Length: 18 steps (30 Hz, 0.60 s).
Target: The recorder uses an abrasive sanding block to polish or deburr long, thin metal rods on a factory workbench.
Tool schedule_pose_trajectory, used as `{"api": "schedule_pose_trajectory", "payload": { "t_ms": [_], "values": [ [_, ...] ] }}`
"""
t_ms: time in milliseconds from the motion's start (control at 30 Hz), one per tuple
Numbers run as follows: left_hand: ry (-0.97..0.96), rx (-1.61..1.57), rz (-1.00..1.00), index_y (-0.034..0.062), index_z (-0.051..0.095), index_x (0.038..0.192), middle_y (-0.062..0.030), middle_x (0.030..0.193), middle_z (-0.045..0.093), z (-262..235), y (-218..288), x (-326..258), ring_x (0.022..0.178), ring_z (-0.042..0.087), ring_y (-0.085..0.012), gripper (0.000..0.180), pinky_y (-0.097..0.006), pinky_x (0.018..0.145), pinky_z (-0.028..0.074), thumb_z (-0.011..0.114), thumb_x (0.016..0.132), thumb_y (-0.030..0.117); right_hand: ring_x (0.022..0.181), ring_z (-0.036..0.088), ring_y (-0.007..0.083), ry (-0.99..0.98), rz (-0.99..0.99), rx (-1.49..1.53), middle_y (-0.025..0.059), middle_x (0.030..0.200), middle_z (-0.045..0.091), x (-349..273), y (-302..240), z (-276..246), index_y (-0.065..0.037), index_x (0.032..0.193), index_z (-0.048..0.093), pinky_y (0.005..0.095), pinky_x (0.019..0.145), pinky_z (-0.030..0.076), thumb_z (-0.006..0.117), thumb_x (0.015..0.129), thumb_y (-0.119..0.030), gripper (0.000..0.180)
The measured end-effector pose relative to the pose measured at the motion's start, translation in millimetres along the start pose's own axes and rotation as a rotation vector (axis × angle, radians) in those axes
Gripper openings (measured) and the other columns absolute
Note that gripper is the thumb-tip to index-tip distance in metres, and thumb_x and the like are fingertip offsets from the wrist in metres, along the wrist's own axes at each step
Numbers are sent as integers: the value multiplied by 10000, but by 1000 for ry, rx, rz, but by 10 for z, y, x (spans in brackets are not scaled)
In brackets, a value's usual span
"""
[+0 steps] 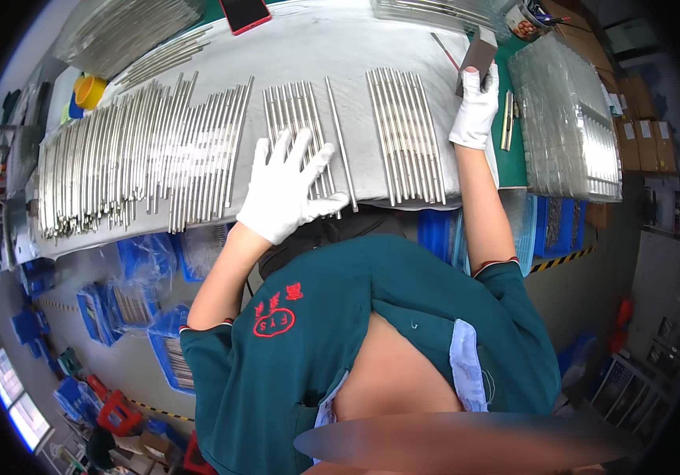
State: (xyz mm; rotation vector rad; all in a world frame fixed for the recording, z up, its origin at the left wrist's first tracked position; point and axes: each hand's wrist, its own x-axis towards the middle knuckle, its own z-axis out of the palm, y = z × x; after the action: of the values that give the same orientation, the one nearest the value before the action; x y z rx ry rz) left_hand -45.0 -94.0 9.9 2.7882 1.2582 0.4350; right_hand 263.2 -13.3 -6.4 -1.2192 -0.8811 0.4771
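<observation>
My left hand (283, 188), in a white glove, lies with its fingers spread over a small group of thin metal rods (286, 101). Just right of that group, a single rod (337, 127) lies apart near my left fingertips. In its white glove, my right hand (476, 117) is closed around the lower part of a dark grey rectangular block (481, 49) at the table's right side. Between the two hands sits another row of rods (405, 134), side by side. A much larger row of rods (130, 158) stretches along the left of the grey cloth.
Stacked clear plastic trays (566, 119) stand at the right on a green mat (512, 162). A red-edged phone (246, 14) and a tub of tools (527, 20) are at the back. A yellow ring-shaped item (90, 93) sits far left. Blue bins (174, 360) are below the table.
</observation>
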Motion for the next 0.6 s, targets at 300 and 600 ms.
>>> {"api": "schedule_pose_trajectory", "payload": {
  "t_ms": [300,600],
  "values": [
    [-8,-104,80,124,508,1373,-227,1379,474,186,203,220,1256,431,-465,805,-618,1055,271,585,788,673,1100,561,160,-44,-34,1,94,1258,577,16,63,11,-3,1426,424,274,948,449,731,886,-279,679],
    [-29,-340,216,61,471,1395,-264,1404,447,73,242,421,1288,418,-460,767,-536,1098,292,587,851,589,1093,568,162,-24,-28,-7,94,1259,577,1,8,28,-4,1419,434,275,943,454,723,894,-245,646]
  ]
}}
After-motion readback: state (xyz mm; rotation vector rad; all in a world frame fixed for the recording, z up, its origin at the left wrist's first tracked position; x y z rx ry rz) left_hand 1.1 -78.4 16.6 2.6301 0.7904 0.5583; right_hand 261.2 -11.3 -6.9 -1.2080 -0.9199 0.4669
